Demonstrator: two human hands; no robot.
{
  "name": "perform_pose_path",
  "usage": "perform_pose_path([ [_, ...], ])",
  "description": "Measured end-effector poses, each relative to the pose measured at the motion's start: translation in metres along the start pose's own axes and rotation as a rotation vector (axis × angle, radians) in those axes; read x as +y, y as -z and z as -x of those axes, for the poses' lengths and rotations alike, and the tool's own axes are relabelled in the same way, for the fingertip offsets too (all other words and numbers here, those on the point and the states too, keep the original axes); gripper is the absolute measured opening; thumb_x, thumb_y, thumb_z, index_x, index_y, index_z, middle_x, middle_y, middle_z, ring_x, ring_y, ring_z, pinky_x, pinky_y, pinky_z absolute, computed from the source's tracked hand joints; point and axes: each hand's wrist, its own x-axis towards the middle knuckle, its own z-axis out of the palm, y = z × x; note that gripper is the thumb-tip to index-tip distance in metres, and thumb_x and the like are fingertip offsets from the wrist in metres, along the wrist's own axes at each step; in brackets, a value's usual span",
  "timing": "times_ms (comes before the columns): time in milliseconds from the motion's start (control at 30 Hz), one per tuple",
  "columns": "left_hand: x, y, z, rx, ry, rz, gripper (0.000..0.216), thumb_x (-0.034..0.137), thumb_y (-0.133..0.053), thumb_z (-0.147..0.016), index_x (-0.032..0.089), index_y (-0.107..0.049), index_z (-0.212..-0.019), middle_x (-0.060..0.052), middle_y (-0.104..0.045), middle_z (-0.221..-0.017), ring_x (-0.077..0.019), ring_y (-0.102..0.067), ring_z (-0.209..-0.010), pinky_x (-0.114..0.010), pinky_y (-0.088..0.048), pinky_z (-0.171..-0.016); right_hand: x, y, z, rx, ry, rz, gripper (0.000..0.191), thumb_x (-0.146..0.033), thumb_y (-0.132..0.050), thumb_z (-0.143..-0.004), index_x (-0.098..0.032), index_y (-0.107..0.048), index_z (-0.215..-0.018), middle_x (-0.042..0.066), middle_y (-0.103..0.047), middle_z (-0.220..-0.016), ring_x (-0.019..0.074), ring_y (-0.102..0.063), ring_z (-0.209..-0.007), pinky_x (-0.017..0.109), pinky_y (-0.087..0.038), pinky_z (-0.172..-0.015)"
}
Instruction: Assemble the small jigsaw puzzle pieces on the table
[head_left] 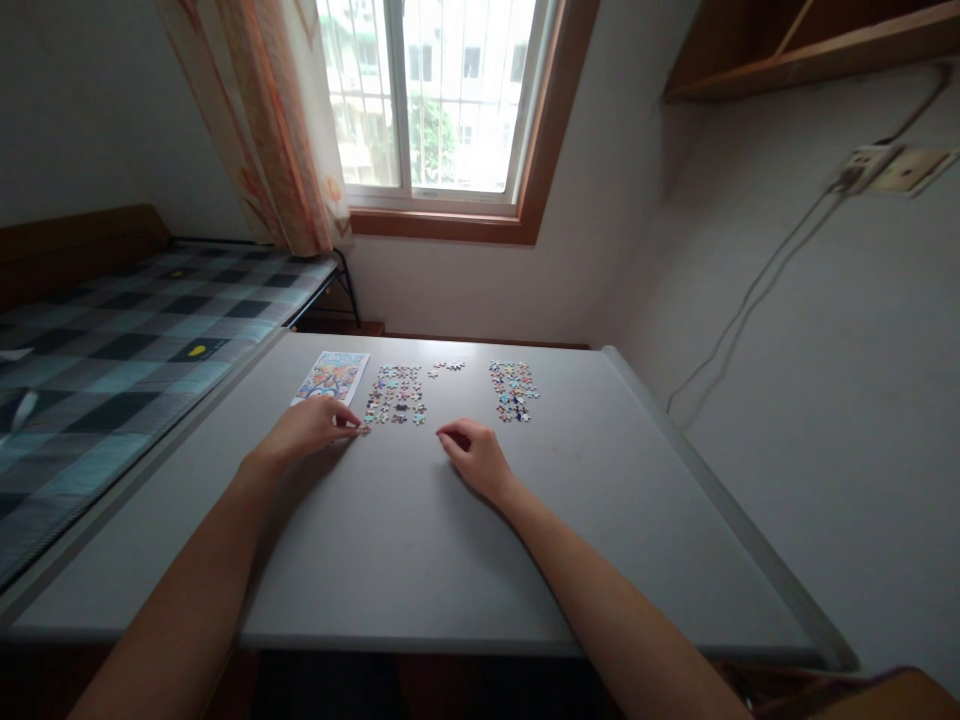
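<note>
My left hand (pixel 316 425) reaches to the left block of jigsaw pieces (pixel 401 407), its thumb and fingertips closed on a small jigsaw piece (pixel 364 430) at that block's near left corner. My right hand (pixel 474 452) rests on the table between the two blocks, on their near side. Its fingers are curled in and pressed together; whether anything is inside them is hidden. The right block of jigsaw pieces (pixel 511 390) lies in rows beyond it. A colourful picture sheet (pixel 332 376) lies just past my left hand, partly covered by it.
A few loose jigsaw pieces (pixel 450 366) lie between the blocks, toward the far edge of the grey table (pixel 420 560). A bed with a checked mattress (pixel 225 300) stands on the left. A cable (pixel 739 310) hangs along the right wall; a window (pixel 457 110) is ahead.
</note>
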Motion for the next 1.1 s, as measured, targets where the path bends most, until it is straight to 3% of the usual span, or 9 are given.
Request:
perform_pose_path([
  [1100, 0.0018, -0.0045, -0.0012, -0.022, -0.005, 0.056, 0.036, 0.05, -0.056, -0.072, 0.025, -0.073, -0.09, -0.002, -0.069, -0.076, -0.015, -0.059, -0.06, -0.023, -0.037, -0.056, 0.0003, -0.001, 0.0008, -0.006, 0.013, 0.002, 0.017, -0.022, -0.053, -0.08, -0.016, -0.069, -0.079, 0.002, -0.064, -0.072, 0.0119, -0.055, -0.064, 0.023, -0.043, -0.063],
])
